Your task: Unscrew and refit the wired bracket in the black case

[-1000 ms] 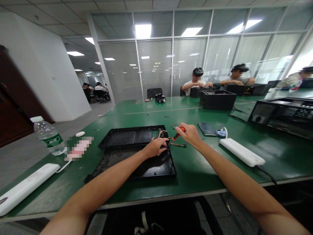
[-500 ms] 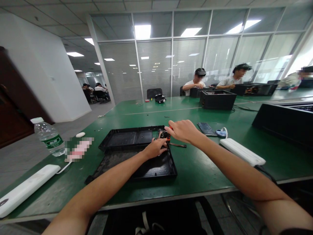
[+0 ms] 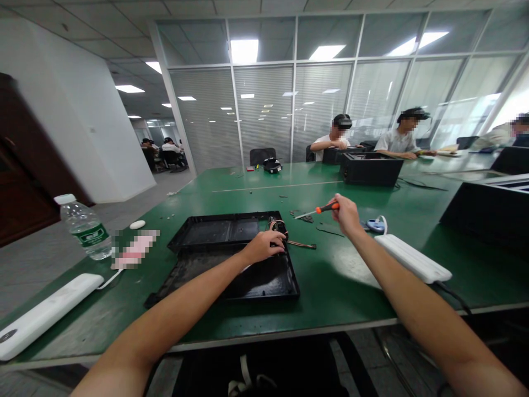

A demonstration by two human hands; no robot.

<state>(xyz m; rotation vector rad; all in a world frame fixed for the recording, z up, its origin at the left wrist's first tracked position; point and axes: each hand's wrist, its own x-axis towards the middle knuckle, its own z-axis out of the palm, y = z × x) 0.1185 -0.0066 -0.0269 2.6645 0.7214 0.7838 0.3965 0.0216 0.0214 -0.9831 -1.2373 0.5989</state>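
A screwdriver (image 3: 326, 208) with an orange and black handle is gripped in my right hand (image 3: 348, 214), closed around the handle. Its shaft points left, over small dark parts (image 3: 305, 217) on the table. My left hand (image 3: 264, 246) rests at the right side of an opened black plastic case (image 3: 231, 275), fingers apart and bent beside a bundle of wires (image 3: 278, 224). What lies under those fingers is partly hidden. From the case's right edge a thin cable with a dark plug (image 3: 303, 245) sticks out onto the table.
White power strips (image 3: 413, 257) lie right and front left. A water bottle (image 3: 86, 229) stands at left near a white oval item (image 3: 138, 224). Black computer cases (image 3: 372, 169) and a blue round item (image 3: 375, 225) sit on the green table (image 3: 256, 322). Other people work across it.
My right hand has moved right, away from the case, carrying the screwdriver. Small dark parts on the table now show near its tip. My left hand stays at the case.
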